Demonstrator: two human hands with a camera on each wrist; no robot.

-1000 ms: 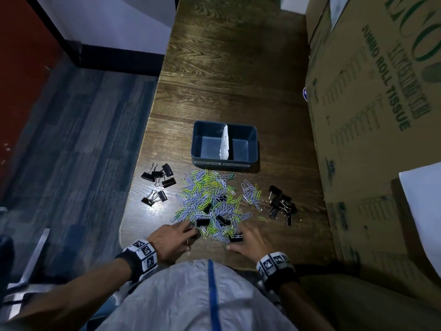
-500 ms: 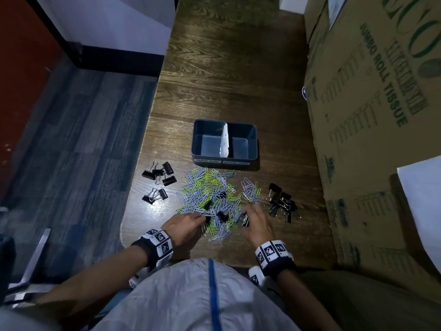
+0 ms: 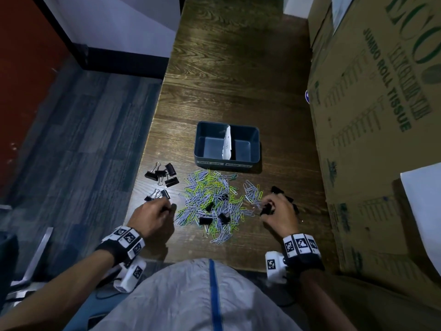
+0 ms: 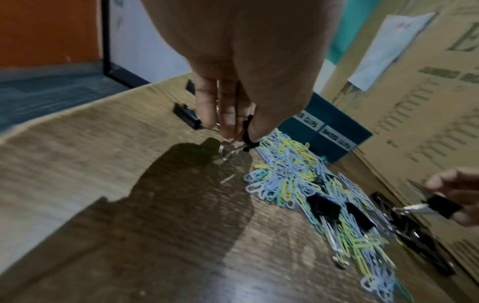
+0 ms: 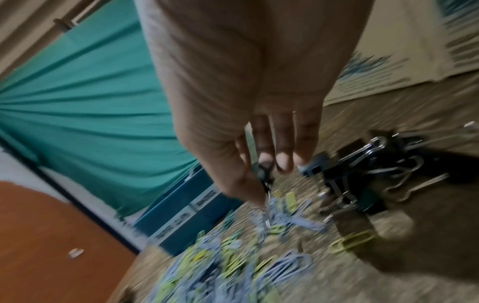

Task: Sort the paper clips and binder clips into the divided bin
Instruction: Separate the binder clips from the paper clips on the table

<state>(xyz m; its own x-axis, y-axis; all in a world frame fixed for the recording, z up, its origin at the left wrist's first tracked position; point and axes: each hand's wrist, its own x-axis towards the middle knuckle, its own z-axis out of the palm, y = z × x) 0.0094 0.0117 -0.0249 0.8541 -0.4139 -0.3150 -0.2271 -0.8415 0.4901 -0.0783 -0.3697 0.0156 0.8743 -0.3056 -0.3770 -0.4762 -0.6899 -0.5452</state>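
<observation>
A heap of blue and yellow-green paper clips (image 3: 210, 199) lies on the wooden table (image 3: 238, 80), with a few black binder clips (image 3: 205, 220) mixed in. The blue divided bin (image 3: 248, 158) stands just beyond it, a white divider in the middle. My left hand (image 3: 152, 217) pinches a black binder clip (image 4: 248, 135) at the heap's left edge, near a left cluster of binder clips (image 3: 164, 175). My right hand (image 3: 278, 215) pinches another black binder clip (image 3: 266, 208) at the heap's right edge, beside the right cluster (image 5: 362, 180).
Large cardboard boxes (image 3: 381, 139) wall off the table's right side. The table's left edge (image 3: 148, 168) drops to a grey-blue floor. The bin carries two labels on its near wall (image 4: 324, 131).
Both hands have moved apart, out of the middle of the heap: the left one to the left side, the right one to the right side, each carrying a binder clip.
</observation>
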